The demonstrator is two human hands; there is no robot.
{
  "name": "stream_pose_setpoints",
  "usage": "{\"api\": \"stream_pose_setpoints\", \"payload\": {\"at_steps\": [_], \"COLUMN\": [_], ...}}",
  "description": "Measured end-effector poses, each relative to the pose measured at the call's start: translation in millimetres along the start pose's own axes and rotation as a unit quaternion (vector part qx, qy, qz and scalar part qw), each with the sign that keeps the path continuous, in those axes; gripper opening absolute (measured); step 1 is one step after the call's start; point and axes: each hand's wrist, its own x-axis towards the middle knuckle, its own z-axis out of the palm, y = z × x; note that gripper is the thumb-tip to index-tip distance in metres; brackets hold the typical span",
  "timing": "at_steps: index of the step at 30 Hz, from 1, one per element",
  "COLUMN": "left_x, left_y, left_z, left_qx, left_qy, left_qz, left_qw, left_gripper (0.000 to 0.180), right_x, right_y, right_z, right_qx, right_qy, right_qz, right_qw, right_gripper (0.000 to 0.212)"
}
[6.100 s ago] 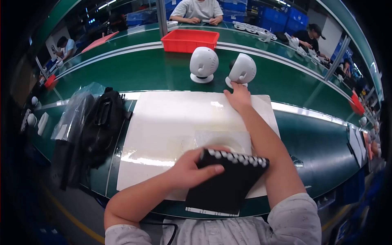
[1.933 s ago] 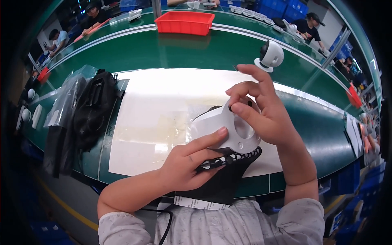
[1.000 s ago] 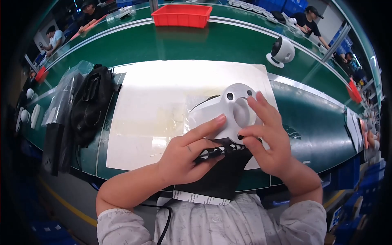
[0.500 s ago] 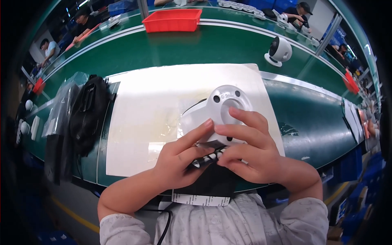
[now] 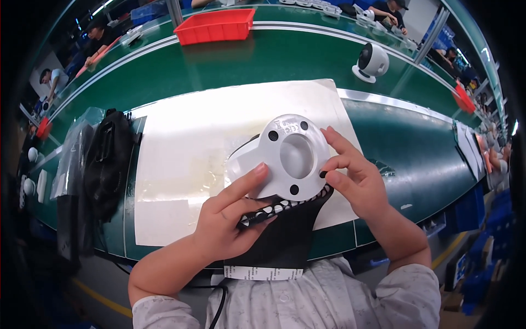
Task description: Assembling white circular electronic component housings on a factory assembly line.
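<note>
A white camera-like device [image 5: 241,166] lies on the pale mat with its round base [image 5: 282,183] turned up. Three black round pads sit around the recess in the base. Between my right hand's [image 5: 356,183] thumb and index finger is a small black round pad [image 5: 323,174], at the base's right edge; I cannot tell whether it touches the base. My left hand [image 5: 227,222] grips a black sheet of pads [image 5: 279,236], its front edge bent up and showing white round gaps. The left index finger rests on the white device.
The pale mat [image 5: 175,137] covers the middle of the green bench. A black pouch [image 5: 107,170] and clear plastic bags [image 5: 76,156] lie at the left. Beyond are a red bin [image 5: 213,26] and another white camera [image 5: 372,63]. Papers [image 5: 467,145] lie far right; several people work farther off.
My right hand has moved from the sheet's edge to the right side of the base, now pinching a black pad. The base's recess and pads are uncovered. The view has shifted slightly.
</note>
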Motion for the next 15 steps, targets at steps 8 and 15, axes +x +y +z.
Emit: {"api": "stream_pose_setpoints", "payload": {"at_steps": [8,15], "left_x": [-2,-2], "left_y": [0,-1], "left_z": [-1,2], "left_qx": [0.004,-0.003], "left_qy": [-0.014,-0.004], "left_qz": [-0.005,0.018], "left_qw": [1.0,1.0], "left_gripper": [0.023,0.024], "right_x": [-13,4], "right_y": [1,6], "right_z": [-8,4], "right_qx": [-0.441,0.132], "right_qy": [-0.012,0.019], "right_qz": [-0.271,0.112], "right_qw": [0.856,0.985], "right_gripper": [0.018,0.036]}}
